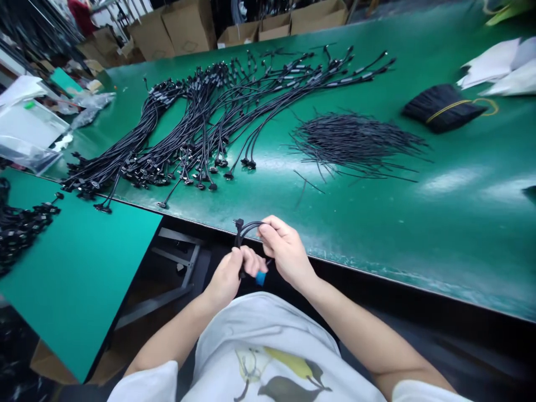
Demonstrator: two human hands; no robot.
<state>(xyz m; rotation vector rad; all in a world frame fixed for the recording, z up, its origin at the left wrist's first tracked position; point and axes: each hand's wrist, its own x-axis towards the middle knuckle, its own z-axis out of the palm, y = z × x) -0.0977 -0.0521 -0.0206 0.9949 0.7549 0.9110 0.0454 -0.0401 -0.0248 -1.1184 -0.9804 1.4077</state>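
Observation:
A black cable (250, 225) with a small connector at its end is bent into a loop between my two hands, in front of the table's near edge. My left hand (235, 269) is closed around the lower part of the loop, just below the connector. The top of the loop is pinched by my right hand (285, 245), between thumb and fingers. Something small and blue (260, 278) shows just under the left fingers; what it is I cannot tell. Beyond my hands, many similar black cables (201, 117) lie spread over the green table (377, 223).
Right of the cables lies a pile of thin black ties (355, 139), with a dark bundle (443, 107) bound in yellow behind it. White sheets (502, 64) rest at the far right. A lower green surface (79, 262) stands at left. Cardboard boxes (188, 28) line the back.

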